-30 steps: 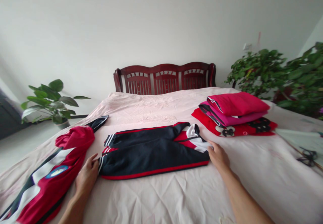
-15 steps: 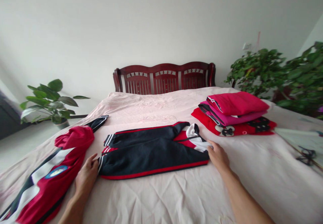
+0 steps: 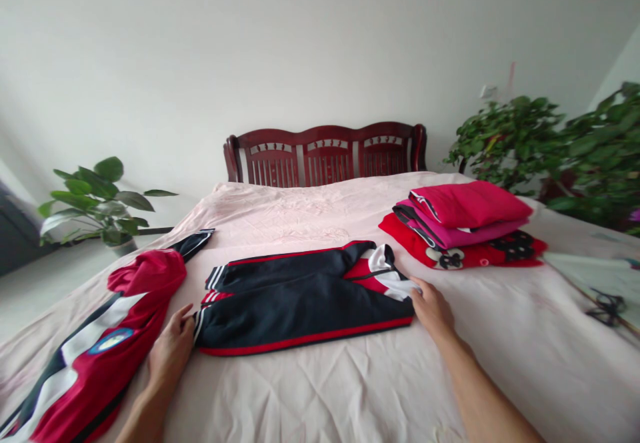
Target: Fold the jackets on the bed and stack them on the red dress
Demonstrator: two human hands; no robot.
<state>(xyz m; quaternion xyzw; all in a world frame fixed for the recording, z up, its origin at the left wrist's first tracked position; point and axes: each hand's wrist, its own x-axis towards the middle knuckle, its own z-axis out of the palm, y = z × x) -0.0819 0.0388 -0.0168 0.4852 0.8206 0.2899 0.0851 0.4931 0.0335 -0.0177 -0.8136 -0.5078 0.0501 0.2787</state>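
A dark navy jacket (image 3: 300,310) with red edging, striped cuffs and a white and red collar part lies folded flat on the pale pink sheet (image 3: 350,396). At its left end, my left hand (image 3: 173,346) is closed on the striped cuff. My right hand (image 3: 433,306) pinches the white collar corner at the right end. Left of my left hand lies a red, white and navy jacket (image 3: 100,356) with a round blue badge, spread lengthwise, one dark sleeve pointing away.
Folded red and magenta clothes (image 3: 470,220) are stacked at the right. Beyond the sheet stands a dark red wooden bench back (image 3: 327,156). Leafy plants (image 3: 515,136) stand at the right, another plant (image 3: 100,196) at the left. Black glasses-like object (image 3: 607,306) lies far right.
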